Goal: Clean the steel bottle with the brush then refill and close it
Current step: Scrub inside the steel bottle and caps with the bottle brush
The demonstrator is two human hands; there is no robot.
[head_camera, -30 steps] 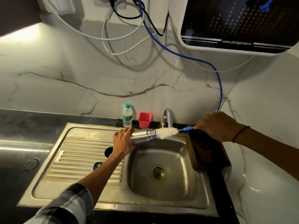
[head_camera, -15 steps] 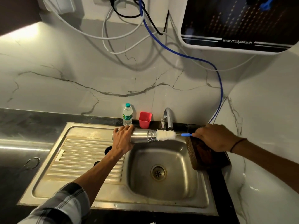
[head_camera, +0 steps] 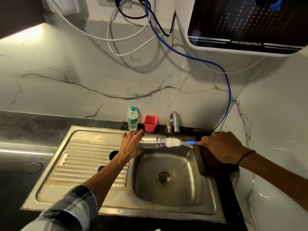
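My left hand (head_camera: pixel 131 145) grips the steel bottle (head_camera: pixel 152 142), which lies level over the back edge of the sink basin (head_camera: pixel 168 177) with its threaded mouth pointing right. My right hand (head_camera: pixel 221 148) holds the blue handle of the bottle brush (head_camera: pixel 173 142). The white bristle head sits at the bottle's mouth, most of it still outside. Two dark round objects (head_camera: pixel 113 155) lie on the ribbed drainboard, partly hidden by my left forearm; one may be the cap.
A small plastic water bottle (head_camera: pixel 132 118), a pink cup (head_camera: pixel 150 123) and the tap (head_camera: pixel 173 121) stand along the back of the sink. A dark woven basket (head_camera: pixel 200 162) sits right of the basin. A water purifier (head_camera: pixel 246 24) hangs above right, with hoses trailing down the wall.
My right hand has dropped lower and pushed left, bringing the brush level. The bristle head has gone slightly further towards the bottle's mouth.
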